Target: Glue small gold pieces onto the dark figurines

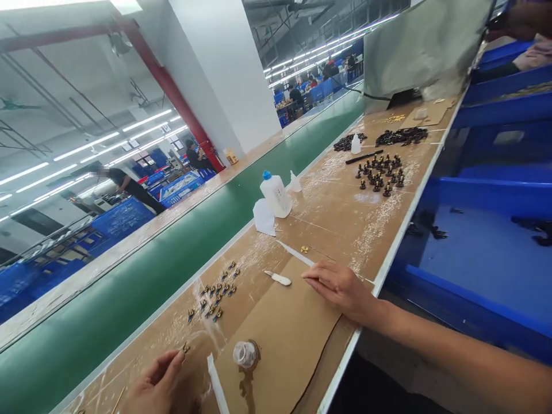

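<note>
Low in the view, my left hand pinches a small dark-and-gold part between thumb and fingertips, just above the bench. My right hand rests at the right edge of a cardboard sheet, its fingers pressed together; whatever they may hold is hidden. On the cardboard lie a white-handled tool and a small clear jar beside a wet stain. Small blue-and-gold parts are spread on the bench between my hands. A few tiny yellow pieces lie beyond my right fingers.
A white bottle with a blue cap stands by the green conveyor belt. Farther along the bench are black-and-gold parts and piles of black pieces. Blue bins line the right side. People work in the background.
</note>
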Action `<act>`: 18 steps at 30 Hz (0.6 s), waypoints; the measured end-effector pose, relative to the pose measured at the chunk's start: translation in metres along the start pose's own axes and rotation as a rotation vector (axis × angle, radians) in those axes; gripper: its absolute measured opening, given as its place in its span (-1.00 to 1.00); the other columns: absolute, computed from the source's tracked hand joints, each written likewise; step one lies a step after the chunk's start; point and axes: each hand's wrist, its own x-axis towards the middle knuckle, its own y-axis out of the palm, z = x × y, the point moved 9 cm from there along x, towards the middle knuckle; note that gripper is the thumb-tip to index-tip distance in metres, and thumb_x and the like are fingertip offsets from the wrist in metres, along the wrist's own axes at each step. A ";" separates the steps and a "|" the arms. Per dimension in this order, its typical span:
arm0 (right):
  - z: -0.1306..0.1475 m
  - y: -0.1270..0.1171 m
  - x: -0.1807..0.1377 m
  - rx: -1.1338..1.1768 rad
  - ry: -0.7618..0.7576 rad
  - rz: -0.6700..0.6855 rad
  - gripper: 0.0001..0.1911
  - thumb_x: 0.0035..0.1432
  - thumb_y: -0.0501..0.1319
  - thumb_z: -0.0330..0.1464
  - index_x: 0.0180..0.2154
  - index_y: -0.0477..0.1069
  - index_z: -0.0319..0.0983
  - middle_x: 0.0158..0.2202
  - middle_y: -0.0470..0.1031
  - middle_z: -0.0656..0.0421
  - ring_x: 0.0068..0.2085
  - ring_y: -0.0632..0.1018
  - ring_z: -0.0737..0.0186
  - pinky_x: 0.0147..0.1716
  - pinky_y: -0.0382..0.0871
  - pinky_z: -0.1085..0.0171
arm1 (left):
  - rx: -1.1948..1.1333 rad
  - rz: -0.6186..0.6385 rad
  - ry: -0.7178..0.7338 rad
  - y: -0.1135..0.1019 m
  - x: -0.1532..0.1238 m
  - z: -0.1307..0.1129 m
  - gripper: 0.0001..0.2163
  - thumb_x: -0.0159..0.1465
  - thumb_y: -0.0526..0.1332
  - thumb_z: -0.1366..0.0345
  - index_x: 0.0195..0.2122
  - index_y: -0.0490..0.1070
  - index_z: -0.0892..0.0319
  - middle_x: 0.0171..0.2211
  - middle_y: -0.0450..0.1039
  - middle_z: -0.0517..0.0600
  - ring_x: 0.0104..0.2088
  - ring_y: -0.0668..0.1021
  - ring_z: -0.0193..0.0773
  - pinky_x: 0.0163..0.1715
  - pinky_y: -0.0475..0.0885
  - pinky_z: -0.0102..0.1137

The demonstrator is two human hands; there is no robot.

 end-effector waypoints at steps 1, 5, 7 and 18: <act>-0.007 -0.002 0.001 0.006 0.042 -0.012 -0.84 0.24 0.09 -0.41 -0.25 0.45 -0.25 -0.33 0.52 0.09 -0.28 0.52 0.25 -0.27 0.42 0.27 | 0.009 0.012 0.004 0.004 0.008 -0.002 -0.59 -0.33 0.38 -0.01 -0.47 0.51 0.13 -0.57 0.52 -0.08 -0.49 0.51 -0.19 -0.54 0.35 -0.43; -0.018 -0.009 0.001 0.006 0.161 -0.064 -0.81 0.25 0.06 -0.41 -0.27 0.45 -0.24 -0.35 0.51 0.12 -0.31 0.53 0.27 -0.31 0.42 0.31 | 0.035 0.069 -0.058 0.016 0.030 0.005 -0.62 -0.34 0.42 0.03 -0.50 0.52 0.12 -0.65 0.47 -0.09 -0.60 0.46 -0.21 -0.62 0.30 -0.43; -0.022 -0.008 0.000 0.014 0.210 -0.059 -0.81 0.25 0.06 -0.40 -0.28 0.46 -0.25 -0.37 0.51 0.14 -0.34 0.52 0.28 -0.32 0.41 0.32 | 0.046 0.092 -0.032 0.019 0.038 0.006 -0.61 -0.32 0.42 0.01 -0.52 0.53 0.14 -0.66 0.47 -0.07 -0.62 0.46 -0.20 -0.63 0.30 -0.41; -0.044 -0.001 -0.010 -0.003 0.369 -0.016 -0.73 0.14 0.11 -0.16 -0.29 0.49 -0.16 -0.25 0.55 0.18 -0.26 0.55 0.16 -0.26 0.37 0.26 | 0.090 -0.163 0.193 -0.054 0.024 0.032 -0.70 0.03 0.29 0.06 -0.35 0.51 0.20 -0.35 0.56 -0.01 -0.26 0.55 -0.21 -0.18 0.39 -0.31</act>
